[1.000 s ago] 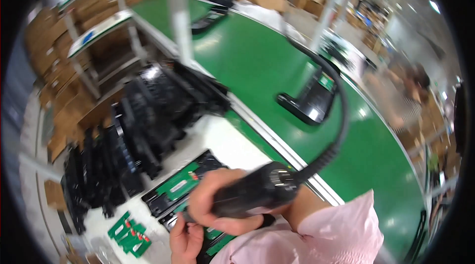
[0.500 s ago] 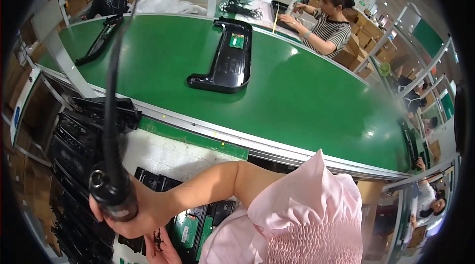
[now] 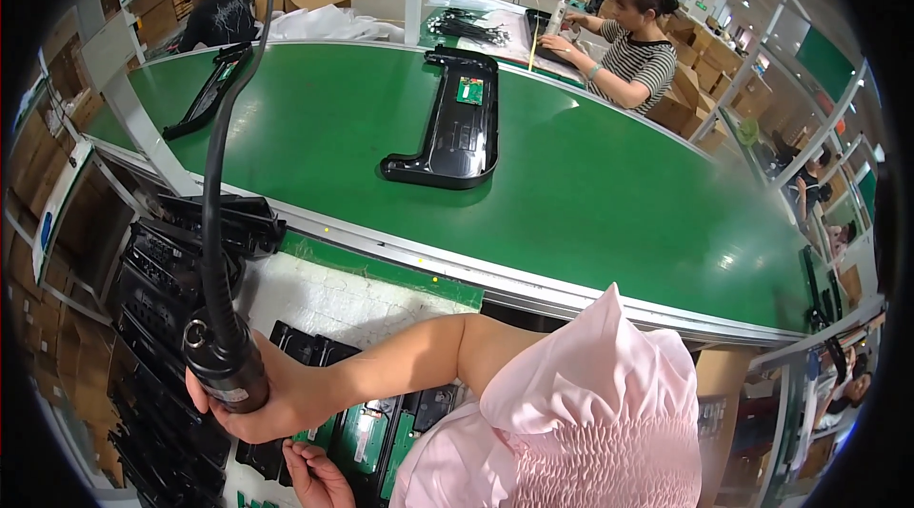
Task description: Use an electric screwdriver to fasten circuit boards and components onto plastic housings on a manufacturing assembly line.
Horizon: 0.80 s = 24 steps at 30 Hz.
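My right hand (image 3: 271, 403) is wrapped round a black electric screwdriver (image 3: 226, 370), which is held upright with its cable rising from the top. The tool's tip is hidden behind the hand. Just below, my left hand (image 3: 319, 478) has its fingers curled and pinched together. Small dark pieces that look like screws lay in that palm a moment ago; the fingers mostly hide them now. Beside both hands are black plastic housings (image 3: 433, 405) with green circuit boards (image 3: 362, 434) in them.
Black plastic parts (image 3: 157, 356) are piled at the left. Beyond a metal rail runs a green conveyor belt (image 3: 590, 194), carrying a black housing (image 3: 462, 132) with a small board and a narrow black part (image 3: 211, 94). Across it a co-worker (image 3: 633, 51) in stripes handles something.
My left hand has gone from an opened palm showing dark pieces to curled fingers. The screwdriver and right hand have shifted slightly right. The view has moved a little.
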Available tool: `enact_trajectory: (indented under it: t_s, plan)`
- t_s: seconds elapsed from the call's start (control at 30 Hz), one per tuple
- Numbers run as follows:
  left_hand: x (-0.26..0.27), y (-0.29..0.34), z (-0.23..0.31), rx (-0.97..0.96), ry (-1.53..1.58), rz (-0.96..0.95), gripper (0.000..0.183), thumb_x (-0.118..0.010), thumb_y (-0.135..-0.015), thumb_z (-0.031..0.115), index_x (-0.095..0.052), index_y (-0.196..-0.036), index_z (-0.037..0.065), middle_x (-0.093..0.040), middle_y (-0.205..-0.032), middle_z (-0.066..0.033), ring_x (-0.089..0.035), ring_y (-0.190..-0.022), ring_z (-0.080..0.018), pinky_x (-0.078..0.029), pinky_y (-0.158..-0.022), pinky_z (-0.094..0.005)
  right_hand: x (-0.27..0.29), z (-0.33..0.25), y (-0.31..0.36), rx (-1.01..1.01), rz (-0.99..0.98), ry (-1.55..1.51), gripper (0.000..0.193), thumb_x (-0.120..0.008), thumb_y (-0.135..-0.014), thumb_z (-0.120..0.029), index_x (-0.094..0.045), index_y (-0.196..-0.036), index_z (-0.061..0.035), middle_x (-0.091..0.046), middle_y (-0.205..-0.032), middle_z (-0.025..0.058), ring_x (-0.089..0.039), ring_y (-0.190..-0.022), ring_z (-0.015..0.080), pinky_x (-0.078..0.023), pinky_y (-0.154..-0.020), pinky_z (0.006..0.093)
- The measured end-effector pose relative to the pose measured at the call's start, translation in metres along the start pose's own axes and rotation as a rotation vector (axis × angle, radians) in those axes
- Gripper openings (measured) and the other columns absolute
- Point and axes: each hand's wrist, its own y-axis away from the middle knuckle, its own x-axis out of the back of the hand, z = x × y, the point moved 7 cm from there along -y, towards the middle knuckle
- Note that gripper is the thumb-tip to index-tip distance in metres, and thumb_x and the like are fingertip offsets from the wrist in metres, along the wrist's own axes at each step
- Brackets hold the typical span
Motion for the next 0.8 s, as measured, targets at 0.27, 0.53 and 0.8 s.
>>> enact_trajectory:
  t_s: [0.27,0.53,0.8]
  plan:
    - [0.013,-0.001,0.004,0.042,0.146,0.155,0.012,-0.049,-0.087,0.01,-0.05,-0.091,-0.002,-0.053,-0.086,-0.0093,-0.052,-0.077,-0.0174,-0.048,-0.067,-0.025,0.011,-0.009,0.003,-0.077,0.055,-0.084,0.018,-0.056,-0.068,-0.002,-0.048,-0.084,-0.0026,-0.046,-0.076,0.0014,-0.045,-0.063,0.0047,-0.035,-0.056,0.0182]
    - [-0.006,0.0,-0.001,0.129,0.44,-0.071,0.015,-0.053,-0.086,0.014,-0.054,-0.091,0.0,-0.052,-0.087,-0.0082,-0.052,-0.078,-0.0178,-0.046,-0.069,-0.0277,0.008,0.0,-0.007,-0.039,0.007,-0.052,0.018,-0.055,-0.067,0.002,-0.049,-0.083,-0.0025,-0.049,-0.076,0.0026,-0.044,-0.067,0.0066,-0.035,-0.057,0.0213]
    - [-0.009,0.009,0.017,-0.054,0.414,-0.132,0.019,-0.044,-0.089,0.009,-0.047,-0.106,0.002,-0.047,-0.089,-0.0032,-0.045,-0.08,-0.013,-0.042,-0.071,-0.0228,0.015,0.025,-0.008,-0.213,0.0,-0.107,0.029,-0.057,-0.073,-0.005,-0.048,-0.1,-0.0009,-0.049,-0.062,-0.0027,-0.045,-0.053,0.0025,-0.035,-0.048,0.0184]
